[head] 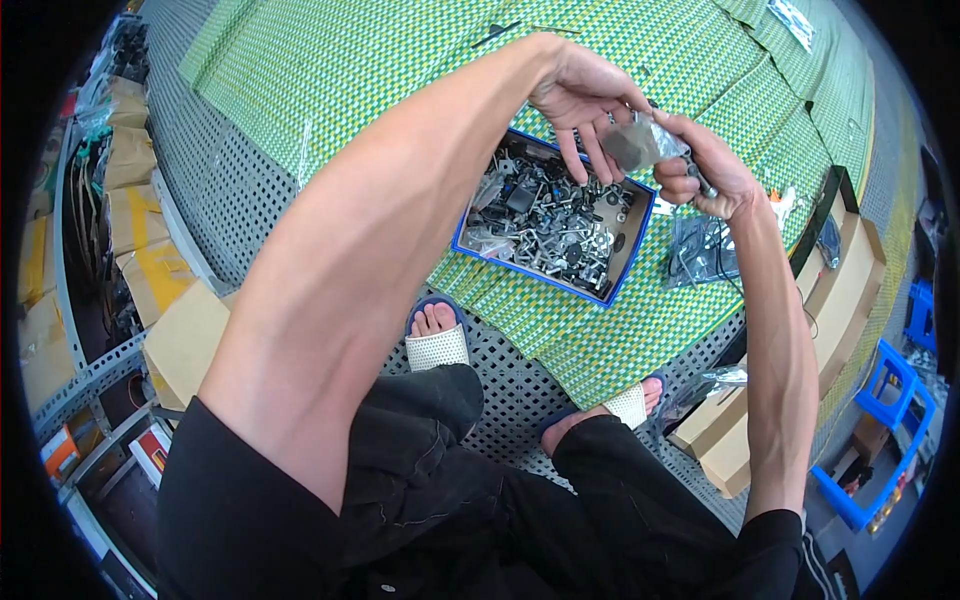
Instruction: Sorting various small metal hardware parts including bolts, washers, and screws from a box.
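Note:
My left hand is bent palm-up over the box, its thumb tip at the upper edge of a small clear plastic bag and its other fingers spread below. Dark small parts fill the bag's lower end. My right hand pinches the bag's other side, and a metal bolt-like piece lies in its curled fingers. Under both hands stands a blue-rimmed cardboard box holding loose screws, bolts, washers and small bags. A black square piece lies among them.
The box stands on a green woven mat over perforated floor tiles. A plastic bag with dark cables lies right of it. Long cardboard boxes and a blue plastic stool are further right; a metal shelf with cartons stands left.

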The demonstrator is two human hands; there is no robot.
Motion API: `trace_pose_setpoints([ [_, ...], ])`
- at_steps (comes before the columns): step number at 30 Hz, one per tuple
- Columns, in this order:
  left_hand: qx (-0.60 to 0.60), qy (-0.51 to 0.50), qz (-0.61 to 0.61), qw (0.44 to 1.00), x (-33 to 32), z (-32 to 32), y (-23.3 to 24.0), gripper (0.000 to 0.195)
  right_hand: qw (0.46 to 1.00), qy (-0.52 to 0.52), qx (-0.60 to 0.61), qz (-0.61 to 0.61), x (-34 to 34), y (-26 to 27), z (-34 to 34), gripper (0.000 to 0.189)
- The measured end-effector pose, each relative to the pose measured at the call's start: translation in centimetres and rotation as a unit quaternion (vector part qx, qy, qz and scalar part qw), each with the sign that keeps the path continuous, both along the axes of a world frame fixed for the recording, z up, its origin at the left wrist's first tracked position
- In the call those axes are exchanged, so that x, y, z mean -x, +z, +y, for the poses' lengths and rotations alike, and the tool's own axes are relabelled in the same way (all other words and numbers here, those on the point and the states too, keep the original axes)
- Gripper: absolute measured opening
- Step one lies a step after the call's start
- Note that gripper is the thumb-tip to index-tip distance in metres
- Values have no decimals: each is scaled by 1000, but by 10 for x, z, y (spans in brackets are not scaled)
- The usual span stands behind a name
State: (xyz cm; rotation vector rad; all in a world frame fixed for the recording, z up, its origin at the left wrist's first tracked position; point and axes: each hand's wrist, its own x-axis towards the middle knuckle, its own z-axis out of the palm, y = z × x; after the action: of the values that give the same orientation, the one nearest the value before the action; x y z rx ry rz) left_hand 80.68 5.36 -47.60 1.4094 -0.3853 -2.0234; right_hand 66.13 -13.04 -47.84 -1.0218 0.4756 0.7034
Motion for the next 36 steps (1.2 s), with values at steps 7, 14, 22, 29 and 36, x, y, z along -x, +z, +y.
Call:
trace_pose_setpoints([
  [7, 72, 26, -27, 997, -8, 8, 10, 53, 999, -39, 11, -6, -3, 3, -21, 31],
  [14, 68, -4, -86, 994, -13, 6, 7, 32, 999, -38, 28, -12, 0, -5, -26, 43],
  [22, -13, 207, -358, 910, -44, 35, -13, 33, 956, -263, 123, 52, -12, -58, -31, 40],
  [29, -8, 286, -374, 882, -60, 44, -33, 26, 957, -208, 192, 68, -30, -104, -28, 23],
  [36, -7, 263, -340, 903, -80, 44, -41, 32, 956, -167, 239, 23, -35, -108, -30, 27],
])
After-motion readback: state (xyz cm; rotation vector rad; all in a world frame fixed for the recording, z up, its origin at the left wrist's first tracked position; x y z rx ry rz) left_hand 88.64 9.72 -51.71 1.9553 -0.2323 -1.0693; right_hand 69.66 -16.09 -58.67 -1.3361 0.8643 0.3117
